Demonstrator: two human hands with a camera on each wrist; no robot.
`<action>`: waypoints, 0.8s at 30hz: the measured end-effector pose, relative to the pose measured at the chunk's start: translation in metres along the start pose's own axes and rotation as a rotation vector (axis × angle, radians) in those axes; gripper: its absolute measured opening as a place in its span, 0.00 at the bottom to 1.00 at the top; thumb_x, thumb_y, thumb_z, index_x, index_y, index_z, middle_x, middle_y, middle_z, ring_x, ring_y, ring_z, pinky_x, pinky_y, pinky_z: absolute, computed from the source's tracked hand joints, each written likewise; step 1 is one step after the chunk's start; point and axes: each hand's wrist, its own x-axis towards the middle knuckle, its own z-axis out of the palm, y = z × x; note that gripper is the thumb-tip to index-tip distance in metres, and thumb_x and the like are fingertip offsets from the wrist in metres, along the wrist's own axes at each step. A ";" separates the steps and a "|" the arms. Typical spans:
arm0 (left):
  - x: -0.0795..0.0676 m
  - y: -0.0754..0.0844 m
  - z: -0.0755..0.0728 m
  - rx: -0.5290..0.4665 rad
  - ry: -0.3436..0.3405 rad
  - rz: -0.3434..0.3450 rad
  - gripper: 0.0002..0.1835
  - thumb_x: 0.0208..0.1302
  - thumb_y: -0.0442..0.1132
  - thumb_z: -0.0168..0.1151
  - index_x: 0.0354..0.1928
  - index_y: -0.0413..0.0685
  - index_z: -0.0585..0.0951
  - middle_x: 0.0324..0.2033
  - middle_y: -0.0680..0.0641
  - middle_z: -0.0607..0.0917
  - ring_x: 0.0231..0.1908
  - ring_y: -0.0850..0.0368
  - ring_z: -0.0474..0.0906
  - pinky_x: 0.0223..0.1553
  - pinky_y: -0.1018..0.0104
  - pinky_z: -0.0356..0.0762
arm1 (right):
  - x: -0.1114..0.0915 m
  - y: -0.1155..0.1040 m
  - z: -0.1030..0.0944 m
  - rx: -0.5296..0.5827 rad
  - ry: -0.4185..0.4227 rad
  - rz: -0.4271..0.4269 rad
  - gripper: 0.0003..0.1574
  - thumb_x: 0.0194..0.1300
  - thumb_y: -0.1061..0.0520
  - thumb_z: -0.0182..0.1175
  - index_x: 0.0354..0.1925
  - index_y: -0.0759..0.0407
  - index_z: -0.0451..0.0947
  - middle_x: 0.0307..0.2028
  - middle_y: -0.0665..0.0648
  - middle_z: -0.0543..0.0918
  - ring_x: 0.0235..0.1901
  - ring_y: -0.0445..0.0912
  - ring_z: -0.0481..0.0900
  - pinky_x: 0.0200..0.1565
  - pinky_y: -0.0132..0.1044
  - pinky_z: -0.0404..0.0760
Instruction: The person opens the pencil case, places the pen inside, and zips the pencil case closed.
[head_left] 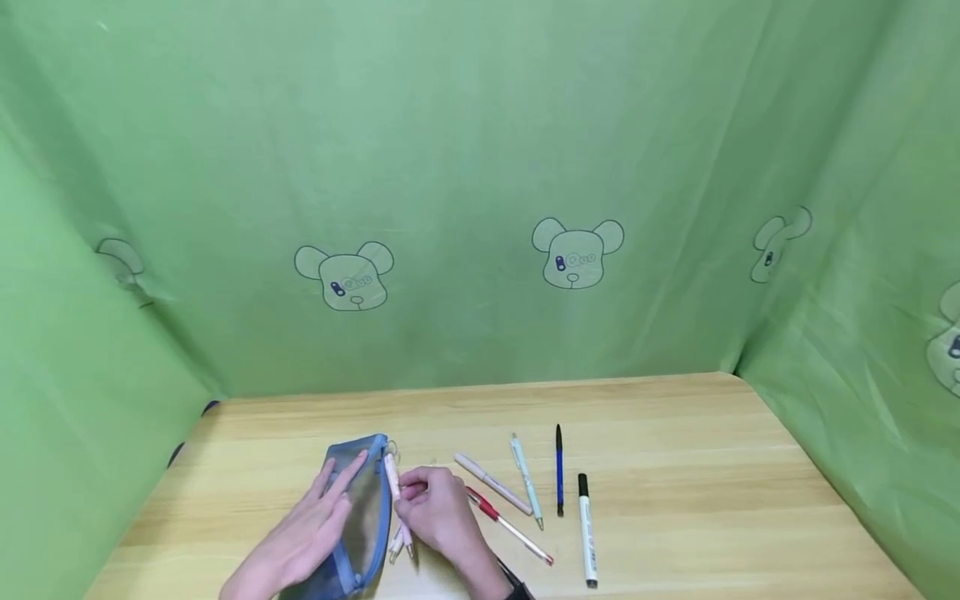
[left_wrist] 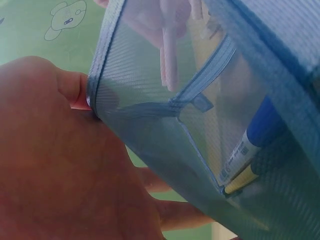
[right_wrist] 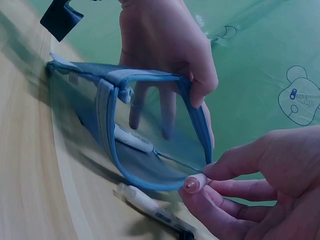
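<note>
A blue mesh pencil case (head_left: 363,527) lies on the table with its zip side gaping. My left hand (head_left: 315,523) holds its upper edge, the thumb at the zip band and the other fingers behind the mesh (right_wrist: 172,65). Inside are a blue-capped marker (left_wrist: 262,122) and a yellow-tipped item (left_wrist: 242,180). Between thumb and fingers, my right hand (head_left: 441,508) pinches a pale pink pen (head_left: 392,473) beside the opening. The pen's tip (right_wrist: 193,184) shows close to the case's rim in the right wrist view. Another whitish pen (right_wrist: 150,206) lies on the table alongside the case.
Right of my right hand lie a red pen (head_left: 517,533), a pale capped pen (head_left: 491,482), a light blue pen (head_left: 527,479), a dark blue pen (head_left: 559,479) and a white marker with black cap (head_left: 587,533). Green curtains (head_left: 465,167) enclose the wooden table (head_left: 690,467).
</note>
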 end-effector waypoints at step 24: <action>0.002 0.001 -0.001 -0.010 -0.034 0.016 0.28 0.81 0.45 0.29 0.79 0.52 0.48 0.72 0.23 0.47 0.70 0.28 0.44 0.53 0.25 0.67 | 0.001 -0.010 0.021 0.363 -0.156 0.069 0.18 0.57 0.76 0.58 0.45 0.68 0.82 0.34 0.59 0.85 0.32 0.49 0.86 0.33 0.32 0.88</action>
